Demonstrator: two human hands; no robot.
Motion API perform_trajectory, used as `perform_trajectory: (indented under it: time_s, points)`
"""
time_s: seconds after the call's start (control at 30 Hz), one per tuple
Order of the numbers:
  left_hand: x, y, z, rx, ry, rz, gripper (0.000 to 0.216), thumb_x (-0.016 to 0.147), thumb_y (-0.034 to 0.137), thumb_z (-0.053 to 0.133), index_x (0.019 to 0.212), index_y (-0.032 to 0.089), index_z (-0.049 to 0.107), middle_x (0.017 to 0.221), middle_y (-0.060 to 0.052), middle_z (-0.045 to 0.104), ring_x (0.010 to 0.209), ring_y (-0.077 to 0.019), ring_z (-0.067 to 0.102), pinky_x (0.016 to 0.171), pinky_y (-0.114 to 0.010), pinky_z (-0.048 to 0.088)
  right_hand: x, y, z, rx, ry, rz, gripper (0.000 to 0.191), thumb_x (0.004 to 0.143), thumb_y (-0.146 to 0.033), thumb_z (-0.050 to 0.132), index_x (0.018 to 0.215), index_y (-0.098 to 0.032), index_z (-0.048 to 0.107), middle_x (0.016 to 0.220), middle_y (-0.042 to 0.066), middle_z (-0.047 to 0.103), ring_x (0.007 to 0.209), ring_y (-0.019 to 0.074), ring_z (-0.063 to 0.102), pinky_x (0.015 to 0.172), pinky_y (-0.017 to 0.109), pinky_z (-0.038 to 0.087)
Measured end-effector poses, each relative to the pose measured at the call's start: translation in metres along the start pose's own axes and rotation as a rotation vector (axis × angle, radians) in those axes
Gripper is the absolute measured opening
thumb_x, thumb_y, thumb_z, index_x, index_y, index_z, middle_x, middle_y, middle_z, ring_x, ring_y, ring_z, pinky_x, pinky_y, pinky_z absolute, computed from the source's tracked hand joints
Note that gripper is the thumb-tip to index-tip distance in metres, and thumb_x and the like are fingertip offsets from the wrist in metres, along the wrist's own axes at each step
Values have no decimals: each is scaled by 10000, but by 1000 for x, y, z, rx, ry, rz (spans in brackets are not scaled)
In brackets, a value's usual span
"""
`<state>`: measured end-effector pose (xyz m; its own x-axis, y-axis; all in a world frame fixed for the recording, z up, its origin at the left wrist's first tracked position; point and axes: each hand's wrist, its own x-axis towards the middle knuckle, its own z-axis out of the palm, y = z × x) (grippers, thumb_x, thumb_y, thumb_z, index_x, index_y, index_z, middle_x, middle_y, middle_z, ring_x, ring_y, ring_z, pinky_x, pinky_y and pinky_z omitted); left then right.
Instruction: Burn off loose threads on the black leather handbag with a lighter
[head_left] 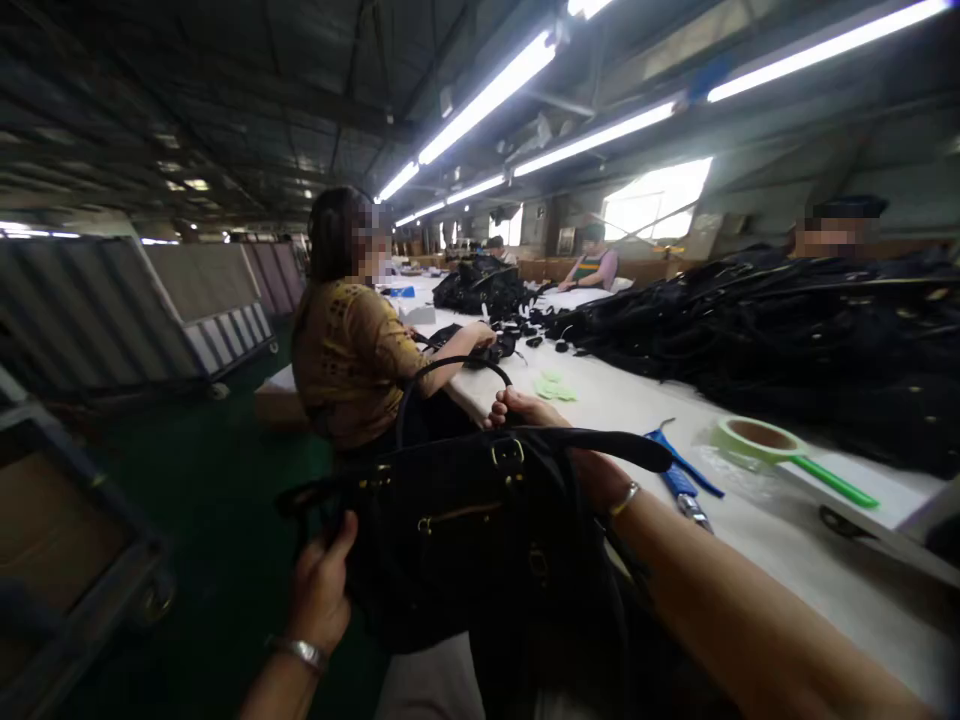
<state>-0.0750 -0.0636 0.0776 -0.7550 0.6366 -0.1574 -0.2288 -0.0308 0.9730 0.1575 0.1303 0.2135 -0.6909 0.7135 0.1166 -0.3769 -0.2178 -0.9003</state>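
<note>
Both hands are closed on the black handbag (pixel 465 530): left hand (pixel 321 585) pinching its left end, right hand (pixel 525 410) gripping the handle up top. The bag hangs just off the tabletop (pixel 787 540) near edge, blue scissors (pixel 679 470) lying close by.

Two bare forearms enter from the lower edge of the frame, with no sleeves reaching the wrists. The left hand (pixel 321 585) wears a silver-toned metal bracelet (pixel 300 652), a broad band sitting snug at the wrist. The right hand (pixel 559 440) carries a slimmer, pale metallic bangle (pixel 624 499) around its wrist. No gloves cover either hand.
</note>
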Motion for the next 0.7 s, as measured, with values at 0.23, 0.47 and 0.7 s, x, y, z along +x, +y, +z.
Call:
perform_trajectory:
  time_s: [0.23, 0.47, 0.7]
  points:
    - [6, -42, -25, 39, 54, -114, 617, 651, 584, 798, 1087, 155, 718, 920, -93, 732, 1057, -302, 647, 1096, -503, 401, 10, 86, -52, -77, -78, 211, 310, 897, -462, 668, 1006, -175, 628, 887, 25, 667, 720, 138, 635, 654, 237, 532]
    - [2, -67, -41, 52, 137, -150, 569, 666, 536, 806, 1093, 170, 720, 929, -84, 738, 1071, -299, 655, 1080, -481, 432, -5, 99, -68, -48, -157, 473, 494, 944, -582, 511, 1093, -127, 631, 1072, 122, 692, 899, 221, 680, 823, 348, 562]
    - [-19, -63, -50, 22, 26, -126, 651, 655, 518, 821, 1188, 175, 670, 1032, -86, 735, 1087, -297, 654, 1060, -448, 474, -26, 96, -68, -211, -296, 325, 624, 672, -243, 829, 1237, -164, 575, 1205, 93, 662, 1065, 238, 629, 929, 355, 492]
